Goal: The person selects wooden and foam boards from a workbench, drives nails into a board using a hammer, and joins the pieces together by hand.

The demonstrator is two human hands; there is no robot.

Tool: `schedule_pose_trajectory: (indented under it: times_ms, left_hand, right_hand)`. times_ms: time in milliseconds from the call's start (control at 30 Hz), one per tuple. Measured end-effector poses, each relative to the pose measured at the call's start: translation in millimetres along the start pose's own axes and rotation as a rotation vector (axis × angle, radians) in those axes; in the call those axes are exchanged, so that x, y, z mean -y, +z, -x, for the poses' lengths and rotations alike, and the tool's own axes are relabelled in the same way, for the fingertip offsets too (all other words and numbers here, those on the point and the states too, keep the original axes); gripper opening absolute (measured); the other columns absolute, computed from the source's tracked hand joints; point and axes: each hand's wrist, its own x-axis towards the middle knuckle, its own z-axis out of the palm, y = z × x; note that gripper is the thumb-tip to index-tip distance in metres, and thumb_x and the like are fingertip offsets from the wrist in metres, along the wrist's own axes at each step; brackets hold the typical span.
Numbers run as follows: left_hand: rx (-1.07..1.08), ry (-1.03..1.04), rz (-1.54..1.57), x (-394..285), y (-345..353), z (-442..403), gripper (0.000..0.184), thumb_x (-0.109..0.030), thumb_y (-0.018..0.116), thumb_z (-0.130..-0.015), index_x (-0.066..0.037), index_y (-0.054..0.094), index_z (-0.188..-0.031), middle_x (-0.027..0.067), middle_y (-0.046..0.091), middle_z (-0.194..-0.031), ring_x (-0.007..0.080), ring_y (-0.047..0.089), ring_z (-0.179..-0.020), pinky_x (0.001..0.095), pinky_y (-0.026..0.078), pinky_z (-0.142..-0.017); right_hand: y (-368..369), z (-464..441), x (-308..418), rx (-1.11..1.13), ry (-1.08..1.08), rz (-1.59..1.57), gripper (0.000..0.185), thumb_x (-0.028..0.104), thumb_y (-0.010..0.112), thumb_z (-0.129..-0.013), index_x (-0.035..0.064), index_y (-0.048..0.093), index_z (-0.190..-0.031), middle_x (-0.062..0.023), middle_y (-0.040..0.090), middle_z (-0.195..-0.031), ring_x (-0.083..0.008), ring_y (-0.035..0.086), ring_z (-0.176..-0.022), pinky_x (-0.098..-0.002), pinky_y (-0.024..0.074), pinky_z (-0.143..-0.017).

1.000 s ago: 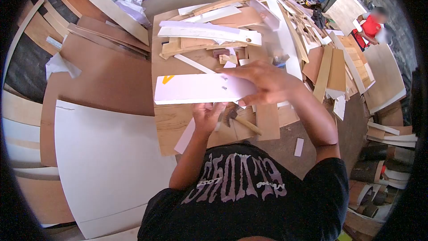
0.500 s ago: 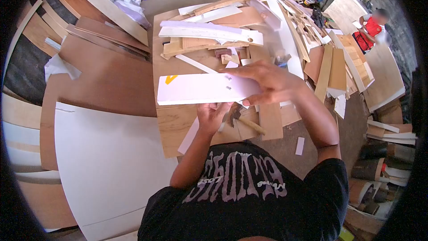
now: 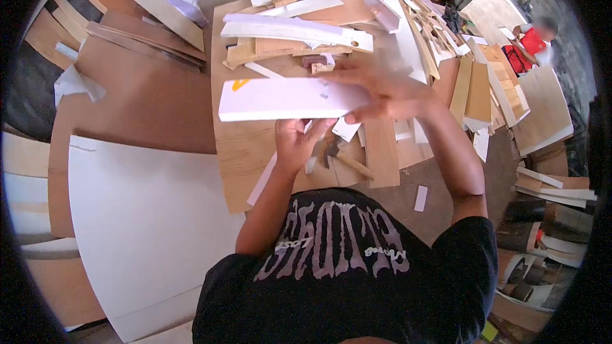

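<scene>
A white board [image 3: 274, 99] with a yellow mark near its left end is held level above the workbench [image 3: 245, 159]. Two small screws or nails [image 3: 324, 91] show on its upper face, towards the right. From below, my left hand [image 3: 295, 143] grips the board's near edge; some of its fingers are hidden underneath. My right hand [image 3: 389, 95] clasps the right end, fingers over the far side and thumb at the near edge. Just under the board, a hammer [image 3: 352, 164] with a wooden handle lies on the bench, close to a small white piece [image 3: 346, 129].
Long wood strips and white boards [image 3: 293, 30] are heaped on the bench's far half. A large white panel [image 3: 146, 229] leans at the left. More offcuts [image 3: 472, 89] pile up at the right, where a person in red [image 3: 530, 44] sits further back.
The board and both hands appear higher in view and slightly further left. The whole scene has shifted a little as well, and more of the hammer shows. Both hands keep their hold.
</scene>
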Motion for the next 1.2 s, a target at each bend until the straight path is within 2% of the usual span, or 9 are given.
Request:
schedule_pose_trajectory:
  times_ms: [67,233,533,600,700,767,867,1067,1200]
  left_hand:
    - [0.132,-0.069,-0.161,-2.7,-6.5,-0.8,0.022,-0.006,0.079,-0.089,0.005,0.071,-0.107,0.0102,0.073,-0.103,0.0166,0.068,-0.095,0.0329,0.055,-0.086]
    - [0.079,0.084,-0.156,14.9,-3.8,-7.1,0.022,-0.007,0.081,-0.087,0.002,0.074,-0.106,0.0084,0.075,-0.1,0.0148,0.068,-0.087,0.0315,0.054,-0.079]
    - [0.141,-0.032,-0.09,3.5,-7.6,-1.9,0.027,0.001,0.077,-0.088,0.002,0.069,-0.114,0.0091,0.073,-0.108,0.0182,0.068,-0.1,0.0355,0.054,-0.091]
    - [0.09,0.135,-0.318,6.3,-11.7,-1.7,0.032,-0.013,0.085,-0.083,0.002,0.073,-0.108,0.0119,0.074,-0.093,0.0253,0.07,-0.087,0.0362,0.055,-0.081]
    - [-0.138,0.205,-0.643,-47.5,-3.5,23.0,0.037,-0.018,0.088,-0.08,0.0,0.073,-0.108,0.0124,0.071,-0.095,0.0293,0.069,-0.089,0.039,0.055,-0.083]
    - [-0.113,0.44,-0.92,-57.7,-32.2,51.0,0.038,-0.02,0.089,-0.078,-0.003,0.074,-0.108,0.0127,0.068,-0.1,0.0276,0.067,-0.091,0.0387,0.055,-0.084]
    - [0.003,0.727,-1.035,-120.3,-18.0,36.1,0.041,-0.026,0.089,-0.076,-0.004,0.075,-0.108,0.0126,0.069,-0.108,0.0297,0.067,-0.096,0.041,0.054,-0.09]
    - [0.44,0.538,-1.489,-152.1,-4.4,-37.3,0.06,-0.05,0.083,-0.075,-0.006,0.076,-0.115,0.007,0.07,-0.119,0.032,0.067,-0.105,0.047,0.048,-0.103]
    - [0.561,0.487,-1.593,-157.2,0.6,-41.9,0.06,-0.051,0.08,-0.077,-0.009,0.076,-0.119,0.0071,0.068,-0.118,0.0293,0.067,-0.104,0.0444,0.051,-0.096]
  right_hand:
    - [-11.7,-5.3,4.4,0.106,0.117,-0.174,0.085,0.042,0.078,-0.08,0.0128,0.048,-0.154,-0.022,0.051,-0.148,-0.0367,0.053,-0.13,-0.044,0.0391,-0.109]
    - [-5.4,-7.3,-16.9,-0.009,-0.009,-0.082,0.085,0.038,0.085,-0.076,0.0148,0.053,-0.151,-0.0196,0.061,-0.131,-0.0325,0.059,-0.113,-0.0412,0.0419,-0.102]
    - [-8.8,-9.3,-1.1,0.008,-0.062,-0.13,0.081,0.022,0.088,-0.076,0.0159,0.055,-0.149,-0.0207,0.061,-0.134,-0.0349,0.059,-0.12,-0.0437,0.0434,-0.105]
    - [-14.7,-8.4,8.1,0.019,-0.063,-0.151,0.079,0.021,0.087,-0.076,0.0162,0.056,-0.149,-0.0213,0.061,-0.136,-0.0365,0.059,-0.122,-0.0444,0.0437,-0.106]
    - [-15.2,-2.0,15.7,0.027,-0.03,-0.156,0.076,0.019,0.086,-0.077,0.0168,0.057,-0.148,-0.0221,0.06,-0.138,-0.0388,0.059,-0.125,-0.0453,0.0443,-0.108]
    - [-14.7,0.6,13.7,0.012,0.006,-0.144,0.075,0.018,0.085,-0.078,0.017,0.057,-0.147,-0.0223,0.06,-0.138,-0.0393,0.059,-0.125,-0.0455,0.0446,-0.108]
    - [-4.7,5.4,5.4,-0.005,0.006,-0.116,0.075,0.018,0.083,-0.078,0.0128,0.055,-0.148,-0.0222,0.06,-0.14,-0.0397,0.057,-0.128,-0.0488,0.0422,-0.112]
    - [-3.1,7.9,-1.0,-0.048,-0.068,-0.042,0.081,0.019,0.083,-0.079,0.0108,0.048,-0.151,-0.0214,0.054,-0.149,-0.0401,0.054,-0.133,-0.0491,0.0429,-0.113]
    - [-4.1,12.1,0.3,-0.092,-0.123,-0.137,0.081,0.019,0.082,-0.079,0.0109,0.047,-0.152,-0.0217,0.053,-0.15,-0.0399,0.055,-0.132,-0.0489,0.0432,-0.112]
